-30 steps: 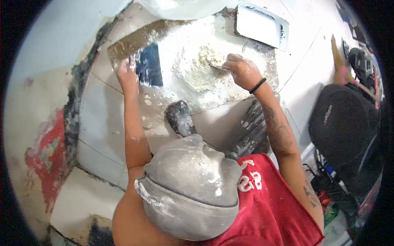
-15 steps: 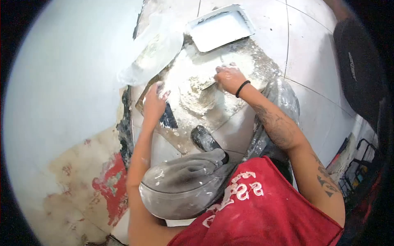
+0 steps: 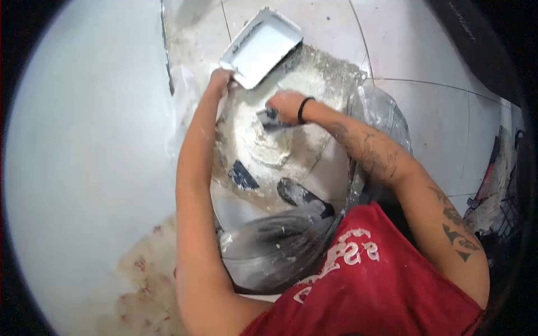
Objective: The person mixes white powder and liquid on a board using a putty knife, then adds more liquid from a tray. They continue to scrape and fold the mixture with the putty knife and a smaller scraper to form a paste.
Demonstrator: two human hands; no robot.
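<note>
My left hand (image 3: 223,78) grips the near left corner of a white rectangular tray (image 3: 263,47), which sits at an angle at the far side of the board. In my right hand (image 3: 287,106), closed, is a grey flat scraper (image 3: 271,119). Its blade is over the far part of a pale mound of wet powder mix (image 3: 268,148). The mix lies on a dusty board (image 3: 350,78) on the floor. A dark blue flat piece (image 3: 244,175), smeared white, lies on the board's near left part.
A clear plastic bag (image 3: 185,92) lies at the board's left, by the white wall (image 3: 106,123). More clear plastic (image 3: 386,115) is to the right. My dark shoe (image 3: 300,193) touches the near edge. Pale floor tiles (image 3: 426,117) surround the board.
My left hand has moved from the board's left edge up to the tray and taken hold of its corner. The tray has turned. My right hand has lifted the scraper off the mix.
</note>
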